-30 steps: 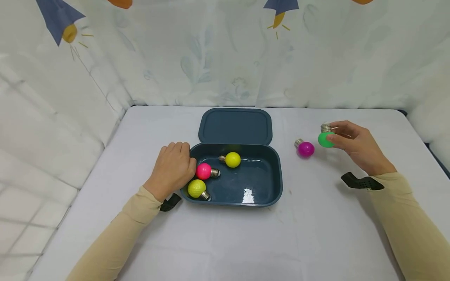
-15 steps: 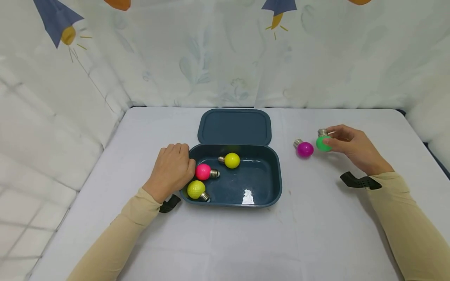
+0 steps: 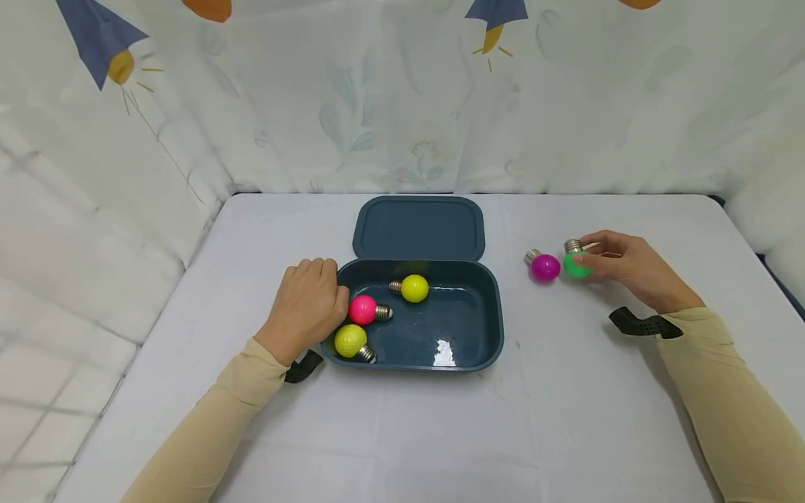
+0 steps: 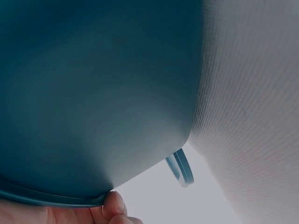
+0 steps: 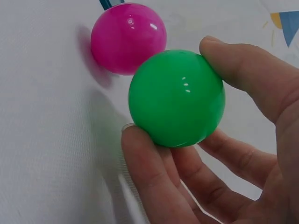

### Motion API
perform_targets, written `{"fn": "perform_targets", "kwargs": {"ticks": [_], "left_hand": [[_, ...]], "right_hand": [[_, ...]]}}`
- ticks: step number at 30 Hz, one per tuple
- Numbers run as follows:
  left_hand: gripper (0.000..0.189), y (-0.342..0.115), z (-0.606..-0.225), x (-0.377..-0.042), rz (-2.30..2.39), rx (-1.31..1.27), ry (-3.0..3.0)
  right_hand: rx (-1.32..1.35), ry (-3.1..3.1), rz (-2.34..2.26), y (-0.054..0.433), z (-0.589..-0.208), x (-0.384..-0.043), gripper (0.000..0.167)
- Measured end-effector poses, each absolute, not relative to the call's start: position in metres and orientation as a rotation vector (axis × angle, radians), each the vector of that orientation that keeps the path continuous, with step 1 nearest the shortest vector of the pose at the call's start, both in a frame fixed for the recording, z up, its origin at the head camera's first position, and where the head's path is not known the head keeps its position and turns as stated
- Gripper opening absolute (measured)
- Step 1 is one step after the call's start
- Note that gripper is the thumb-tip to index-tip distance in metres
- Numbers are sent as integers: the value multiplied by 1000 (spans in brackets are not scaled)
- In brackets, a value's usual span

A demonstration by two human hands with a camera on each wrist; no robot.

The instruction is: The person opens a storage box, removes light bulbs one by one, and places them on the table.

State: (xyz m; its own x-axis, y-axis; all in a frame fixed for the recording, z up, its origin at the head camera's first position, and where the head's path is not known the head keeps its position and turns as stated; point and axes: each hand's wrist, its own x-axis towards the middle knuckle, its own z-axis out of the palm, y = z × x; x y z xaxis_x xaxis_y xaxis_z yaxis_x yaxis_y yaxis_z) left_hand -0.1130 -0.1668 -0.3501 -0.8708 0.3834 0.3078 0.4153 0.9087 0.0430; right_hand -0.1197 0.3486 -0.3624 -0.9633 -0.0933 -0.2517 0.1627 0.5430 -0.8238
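In the head view my right hand (image 3: 635,265) holds a green light bulb (image 3: 576,266) between thumb and fingers, its metal screw base pointing up. Just left of it a magenta light bulb (image 3: 544,268) lies on the table, base toward the back left. The right wrist view has the green bulb (image 5: 176,98) in front of the magenta one (image 5: 128,39). My left hand (image 3: 306,305) grips the left rim of a dark blue box (image 3: 493,314). Inside lie a pink bulb (image 3: 363,309), a yellow bulb (image 3: 415,288) and a yellow-green bulb with a textured surface (image 3: 350,340).
A dark blue lid (image 3: 418,227) lies flat behind the box, right at its back rim. The white-covered table (image 3: 402,440) reaches back to a patterned curtain (image 3: 390,98). Another pale cloth (image 3: 69,279) hangs along the left side.
My right hand has lowered the green bulb and brought it slightly toward the magenta bulb. My left hand keeps its grip on the box rim.
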Motion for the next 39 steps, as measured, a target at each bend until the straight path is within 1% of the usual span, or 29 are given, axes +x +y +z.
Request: {"fn": "perform_targets", "kwargs": {"ticks": [9, 22, 39], "left_hand": [[17, -167, -351, -113, -156, -605, -2750], [18, -167, -350, -113, -142, -619, -2735], [18, -166, -351, -113, -148, -615, -2744]], "right_hand": [[87, 2529, -1194, 354, -362, -122, 51], [71, 2510, -1093, 348, -356, -120, 61], [97, 2501, -1054, 340, -353, -121, 67]]}}
